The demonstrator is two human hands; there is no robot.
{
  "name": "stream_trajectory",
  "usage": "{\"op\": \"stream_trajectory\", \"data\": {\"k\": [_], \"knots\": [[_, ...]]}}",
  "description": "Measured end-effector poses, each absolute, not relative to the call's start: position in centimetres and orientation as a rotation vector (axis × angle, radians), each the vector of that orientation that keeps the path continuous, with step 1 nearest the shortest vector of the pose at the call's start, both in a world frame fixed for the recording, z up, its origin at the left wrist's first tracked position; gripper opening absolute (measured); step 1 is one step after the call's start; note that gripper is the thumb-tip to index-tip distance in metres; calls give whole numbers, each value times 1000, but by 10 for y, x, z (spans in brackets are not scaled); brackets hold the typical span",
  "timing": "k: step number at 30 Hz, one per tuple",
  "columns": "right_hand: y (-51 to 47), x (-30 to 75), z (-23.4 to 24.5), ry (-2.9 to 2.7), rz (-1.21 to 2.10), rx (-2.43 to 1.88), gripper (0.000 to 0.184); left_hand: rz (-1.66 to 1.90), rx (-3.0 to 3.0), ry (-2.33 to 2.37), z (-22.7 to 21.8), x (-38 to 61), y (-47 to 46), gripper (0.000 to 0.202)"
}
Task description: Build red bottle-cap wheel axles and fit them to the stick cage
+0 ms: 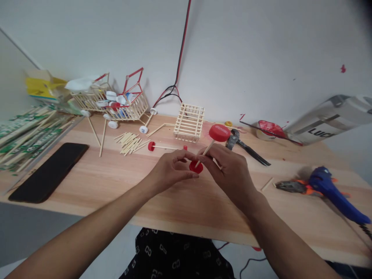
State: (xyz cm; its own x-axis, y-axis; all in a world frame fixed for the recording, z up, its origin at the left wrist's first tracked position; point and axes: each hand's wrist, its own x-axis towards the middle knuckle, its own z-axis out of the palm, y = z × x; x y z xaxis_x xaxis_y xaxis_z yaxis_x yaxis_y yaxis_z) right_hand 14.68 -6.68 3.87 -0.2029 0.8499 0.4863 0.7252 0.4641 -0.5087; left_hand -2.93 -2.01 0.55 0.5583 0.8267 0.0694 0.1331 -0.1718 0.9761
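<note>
In front of the little basket point(188, 122), our left hand point(170, 170) has a red cap point(195, 168) in its grip, and our right hand point(229, 170) pinches a stick point(207, 148) under a second red cap point(219, 133)

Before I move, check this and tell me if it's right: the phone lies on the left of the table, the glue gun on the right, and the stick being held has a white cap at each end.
Not quite: the caps on the stick are red, as the head view shows. The phone and glue gun are as you said.
</note>
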Motion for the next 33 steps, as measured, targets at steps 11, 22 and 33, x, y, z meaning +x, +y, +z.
{"op": "stream_trajectory", "data": {"k": [11,22,33], "knots": [[-67,147,36,-1978,208,-1300,22,762,1632,819,6,-29,-20,34],[-65,147,36,-1982,210,-1318,23,756,1644,812,2,-29,-18,34],[-66,147,34,-1994,210,-1324,22,759,1653,805,5,-29,-19,31]]}}
